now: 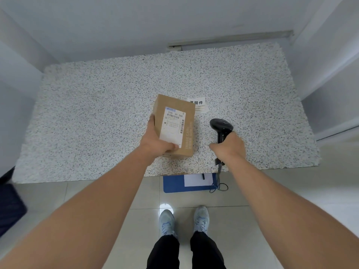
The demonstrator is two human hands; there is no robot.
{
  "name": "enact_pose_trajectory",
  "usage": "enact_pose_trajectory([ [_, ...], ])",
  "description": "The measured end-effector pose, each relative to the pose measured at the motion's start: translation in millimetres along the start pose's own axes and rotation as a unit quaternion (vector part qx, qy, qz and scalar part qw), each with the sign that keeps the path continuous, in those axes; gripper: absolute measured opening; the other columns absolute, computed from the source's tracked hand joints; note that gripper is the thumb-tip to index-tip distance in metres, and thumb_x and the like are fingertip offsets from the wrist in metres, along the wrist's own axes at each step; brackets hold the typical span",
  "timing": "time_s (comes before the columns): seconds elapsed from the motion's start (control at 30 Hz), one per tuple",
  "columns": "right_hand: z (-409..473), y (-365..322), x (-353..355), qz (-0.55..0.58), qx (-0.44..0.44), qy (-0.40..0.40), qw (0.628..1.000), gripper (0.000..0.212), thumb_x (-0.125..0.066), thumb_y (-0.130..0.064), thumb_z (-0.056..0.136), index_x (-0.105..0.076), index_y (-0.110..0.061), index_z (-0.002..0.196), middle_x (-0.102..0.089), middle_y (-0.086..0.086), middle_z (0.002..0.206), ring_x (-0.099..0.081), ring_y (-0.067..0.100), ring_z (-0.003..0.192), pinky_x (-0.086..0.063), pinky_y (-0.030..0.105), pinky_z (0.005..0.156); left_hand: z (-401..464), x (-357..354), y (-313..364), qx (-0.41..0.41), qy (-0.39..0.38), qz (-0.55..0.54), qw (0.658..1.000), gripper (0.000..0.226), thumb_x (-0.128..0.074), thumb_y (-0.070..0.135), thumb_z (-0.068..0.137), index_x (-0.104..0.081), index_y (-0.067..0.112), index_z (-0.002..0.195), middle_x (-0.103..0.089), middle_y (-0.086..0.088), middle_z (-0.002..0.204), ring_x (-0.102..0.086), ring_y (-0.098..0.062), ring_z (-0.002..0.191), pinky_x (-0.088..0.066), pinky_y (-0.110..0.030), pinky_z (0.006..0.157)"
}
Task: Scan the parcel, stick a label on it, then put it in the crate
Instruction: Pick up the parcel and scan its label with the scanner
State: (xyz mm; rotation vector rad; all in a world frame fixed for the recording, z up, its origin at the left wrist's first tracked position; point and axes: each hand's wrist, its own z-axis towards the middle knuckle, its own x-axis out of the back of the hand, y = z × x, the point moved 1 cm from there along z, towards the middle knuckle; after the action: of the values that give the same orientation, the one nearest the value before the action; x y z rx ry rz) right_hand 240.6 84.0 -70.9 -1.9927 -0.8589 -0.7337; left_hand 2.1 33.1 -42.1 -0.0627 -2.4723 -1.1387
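A brown cardboard parcel with a white shipping slip and barcodes on top is held tilted above the speckled table. My left hand grips its near left corner, thumb on the slip. My right hand is wrapped around the handle of a black barcode scanner, whose head points away from me, just right of the parcel. A small stack of white labels with black characters lies on the table behind the parcel, partly hidden by it.
A blue crate with a white sheet inside sits on the tiled floor under the table's near edge, and the scanner's cable hangs down beside it. Walls close in behind and at both sides. A dark object is on the floor at left.
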Motion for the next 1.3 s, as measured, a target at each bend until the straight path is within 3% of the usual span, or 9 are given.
enact_pose_trajectory([
  [0.1,-8,-3,0,0.049,0.017,-0.002,0.999,0.042,-0.079,-0.037,0.079,-0.055,-0.016,0.106,-0.065,0.000,0.087,-0.065,0.013,0.071,-0.048,0.028,0.053,-5,5,4,0.027,-0.049,-0.008,0.998,0.139,-0.088,-0.007,0.067,0.000,0.048,0.160,-0.050,0.012,0.138,-0.055,-0.028,0.124,-0.057,-0.038,0.061],
  [0.23,-17,-12,-3,0.116,0.054,-0.008,0.992,0.014,-0.072,-0.025,0.084,-0.060,-0.021,0.088,-0.067,-0.001,0.078,-0.063,0.009,0.061,-0.044,0.023,0.050,-10,3,-4,0.037,-0.073,0.001,0.997,0.127,-0.084,-0.005,0.074,-0.006,0.048,0.159,-0.049,0.007,0.141,-0.059,-0.032,0.117,-0.062,-0.053,0.074],
  [0.33,-24,-20,-3,0.166,0.063,-0.014,0.984,0.010,-0.069,-0.020,0.086,-0.061,-0.022,0.080,-0.064,-0.003,0.067,-0.059,0.003,0.048,-0.042,0.017,0.043,-9,-1,-10,0.020,-0.060,-0.037,0.997,0.108,-0.082,-0.008,0.075,-0.027,0.036,0.156,-0.059,0.001,0.134,-0.063,-0.031,0.115,-0.063,-0.044,0.071],
  [0.43,-36,-28,0,0.208,0.080,-0.001,0.975,0.009,-0.068,-0.023,0.087,-0.062,-0.023,0.081,-0.066,-0.003,0.069,-0.064,0.008,0.056,-0.045,0.021,0.048,-11,-3,-13,0.007,-0.049,-0.053,0.997,0.094,-0.082,-0.009,0.076,-0.037,0.028,0.151,-0.063,0.000,0.130,-0.063,-0.030,0.117,-0.063,-0.041,0.073],
  [0.53,-48,-39,4,0.242,0.088,-0.019,0.966,0.004,-0.066,-0.025,0.090,-0.062,-0.024,0.090,-0.071,0.001,0.081,-0.072,0.017,0.073,-0.051,0.028,0.058,-12,-7,-13,-0.002,-0.035,-0.051,0.998,0.098,-0.082,-0.007,0.077,-0.032,0.023,0.156,-0.063,-0.004,0.135,-0.063,-0.031,0.120,-0.058,-0.053,0.094],
  [0.67,-56,-50,11,0.269,0.093,-0.044,0.958,0.004,-0.062,-0.021,0.092,-0.061,-0.024,0.095,-0.073,0.005,0.091,-0.075,0.021,0.085,-0.061,0.037,0.071,-13,-10,-11,-0.014,-0.027,-0.068,0.997,0.113,-0.082,-0.006,0.079,-0.015,0.025,0.163,-0.060,-0.005,0.142,-0.060,-0.026,0.126,-0.053,-0.051,0.102],
  [0.93,-63,-58,12,0.285,0.105,-0.070,0.950,0.006,-0.062,-0.024,0.093,-0.061,-0.023,0.099,-0.073,0.012,0.093,-0.074,0.028,0.086,-0.062,0.043,0.077,-6,-13,-3,-0.113,0.044,-0.082,0.989,0.118,-0.079,-0.004,0.081,-0.009,0.051,0.159,-0.055,-0.007,0.139,-0.063,-0.019,0.117,-0.058,-0.045,0.095],
  [1.07,-60,-62,7,0.303,0.105,-0.088,0.943,0.006,-0.062,-0.026,0.093,-0.062,-0.025,0.099,-0.072,0.010,0.089,-0.071,0.018,0.074,-0.063,0.046,0.077,1,-15,-1,-0.123,0.094,-0.037,0.987,0.113,-0.079,0.003,0.081,-0.015,0.058,0.155,-0.041,-0.002,0.127,-0.051,-0.001,0.100,-0.047,-0.022,0.084],
  [1.3,-59,-66,8,0.326,0.081,-0.135,0.932,0.016,-0.061,-0.030,0.096,-0.065,-0.015,0.101,-0.064,0.001,0.071,-0.065,0.014,0.065,-0.063,0.043,0.075,8,-19,-3,-0.103,0.122,-0.022,0.987,0.112,-0.079,0.006,0.081,-0.012,0.063,0.152,-0.039,-0.002,0.120,-0.047,0.000,0.093,-0.041,-0.021,0.076],
])
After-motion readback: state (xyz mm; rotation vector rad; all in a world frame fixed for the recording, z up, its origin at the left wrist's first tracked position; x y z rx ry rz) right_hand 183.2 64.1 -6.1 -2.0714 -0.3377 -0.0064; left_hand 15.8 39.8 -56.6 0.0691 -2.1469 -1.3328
